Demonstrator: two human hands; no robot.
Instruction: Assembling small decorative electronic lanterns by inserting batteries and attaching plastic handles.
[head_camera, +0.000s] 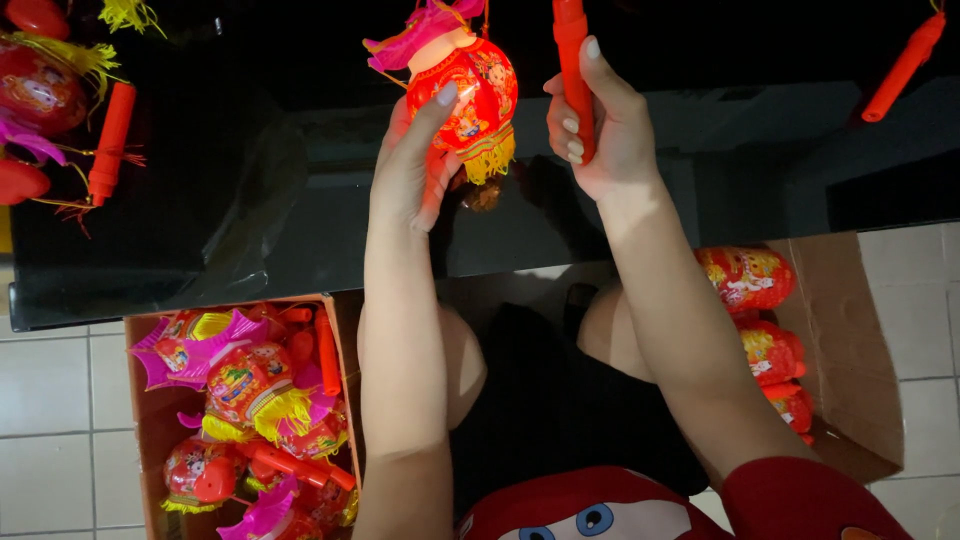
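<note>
— Nearest: red sleeve (800, 500), then bare forearms reaching up over the black surface (200, 200).
— Hands?
— Left hand (410, 170) cupping the round red lantern (465, 90), fingers (432, 112) curled against its side. Right hand (600, 130) gripping a red handle stick (572, 60), fingers closed around it.
— Step?
— Probably joining or checking lantern and stick; lining up steadily, likely.
— Looks?
— Glossy red-orange, printed figures, pink fin on top, yellow fringe below, held just above the surface.
— Around?
— Cardboard box (140, 400) of similar lanterns, lower left.

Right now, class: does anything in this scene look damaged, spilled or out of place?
Nothing stands out. The left hand holds a red lantern, the right hand a red stick; more lanterns sit in the cardboard box.
</note>
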